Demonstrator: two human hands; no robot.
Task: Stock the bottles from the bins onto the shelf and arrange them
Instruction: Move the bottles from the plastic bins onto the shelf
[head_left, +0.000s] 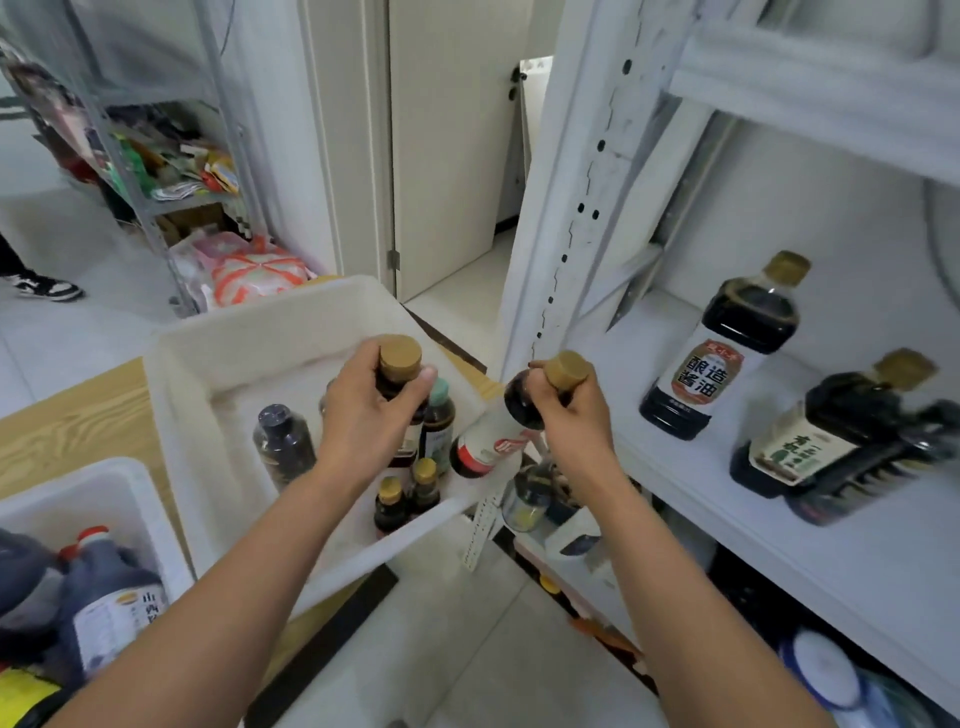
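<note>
Head view only. Your left hand (363, 415) is curled around the neck of a gold-capped bottle (400, 357), holding it upright over the big white bin (270, 332). Your right hand (571, 415) grips the neck of a second bottle (488, 441): gold cap, red and white label, dark liquid. It hangs tilted, base toward the bin, in the gap between the bin's corner and the shelf (685, 483) post.

Bin contents: one clear bottle (283, 441) with a black cap, one green-capped bottle (440, 415) just behind the one in your left hand, and two small gold-capped bottles (389, 501) together at the near edge. All upright. The bin sits on the wood tabletop (62, 431).

The smaller bin (104, 473) at lower left, same tabletop, holds large dark jugs (111, 597), one with a red cap and white label. Count unclear, cropped.

The shelf board on your right carries two dark sauce bottles with gold caps. The far bottle (722, 358) stands alone. The near bottle (815, 436) has a blurred dark object (893, 467) against its right side; can't tell what. The level below holds jars (527, 501), mostly hidden.
</note>
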